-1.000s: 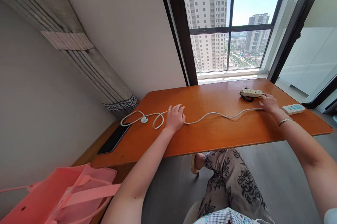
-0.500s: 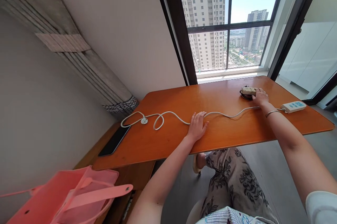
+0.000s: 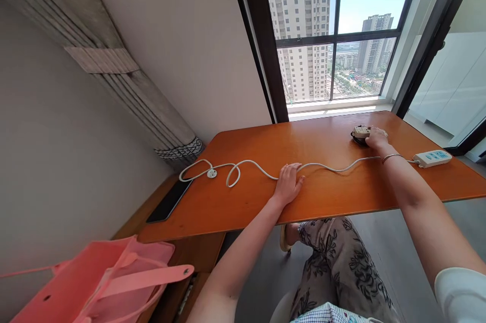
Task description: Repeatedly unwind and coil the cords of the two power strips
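My left hand (image 3: 287, 185) lies on the wooden table with its fingers stretched out, across the white cord (image 3: 330, 167). The cord loops leftward to a round white plug (image 3: 211, 173) and runs right to a white power strip (image 3: 432, 158) near the table's right end. Farther back, my right hand (image 3: 377, 138) grips the right end of a smaller beige power strip (image 3: 360, 132). A dark cord (image 3: 357, 139) is bunched around and under that strip. My fingertips on its far side are partly hidden.
The orange-brown table (image 3: 243, 206) stands before a window (image 3: 337, 39). A black tablet-like slab (image 3: 169, 201) lies at its left end, partly under the tabletop edge. A pink bag (image 3: 87, 282) rests on the wooden bench at the lower left. A grey curtain (image 3: 152, 105) hangs behind.
The view has shifted slightly, moving the scene a little to the right. My right hand's fingers have drawn closer around the beige strip; my left hand stays on the cord.
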{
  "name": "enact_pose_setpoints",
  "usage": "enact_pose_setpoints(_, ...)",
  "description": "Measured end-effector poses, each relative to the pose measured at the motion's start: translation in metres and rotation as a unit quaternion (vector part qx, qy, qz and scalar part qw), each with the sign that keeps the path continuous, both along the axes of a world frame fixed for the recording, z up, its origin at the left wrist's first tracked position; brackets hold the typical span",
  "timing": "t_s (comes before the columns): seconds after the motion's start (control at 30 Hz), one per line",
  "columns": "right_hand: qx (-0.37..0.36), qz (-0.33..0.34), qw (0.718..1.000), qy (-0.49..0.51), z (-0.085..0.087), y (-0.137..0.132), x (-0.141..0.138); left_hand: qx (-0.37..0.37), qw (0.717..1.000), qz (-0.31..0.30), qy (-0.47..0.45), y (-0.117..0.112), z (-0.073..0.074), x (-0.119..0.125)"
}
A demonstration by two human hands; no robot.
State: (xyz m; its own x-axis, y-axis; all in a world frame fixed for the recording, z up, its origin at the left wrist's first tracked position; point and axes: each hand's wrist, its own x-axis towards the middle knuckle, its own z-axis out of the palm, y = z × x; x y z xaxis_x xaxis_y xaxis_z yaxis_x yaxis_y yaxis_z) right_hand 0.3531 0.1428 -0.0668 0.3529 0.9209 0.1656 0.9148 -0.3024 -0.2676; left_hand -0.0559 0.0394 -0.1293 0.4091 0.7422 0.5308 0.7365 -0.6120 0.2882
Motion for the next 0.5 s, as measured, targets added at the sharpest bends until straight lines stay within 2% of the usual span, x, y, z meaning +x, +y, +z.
enact_pose_setpoints(0.1, -0.009, 0.0, 1.0, -0.002, -0.001, 0.006, 0.0, -0.013, 1.0, 0.0, -0.003, 0.0, 0.001, 0.0)
enact_pose_setpoints(0.27, -0.073, -0.006, 0.997, -0.038, -0.002, 0.012, 0.004, -0.045, 0.999, -0.003, -0.002, -0.001, 0.003, 0.0)
enact_pose_setpoints(0.5, -0.102, 0.004, 0.99, -0.096, 0.007, 0.009, 0.007, -0.072, 0.997, -0.01, -0.012, -0.003, 0.007, 0.0)
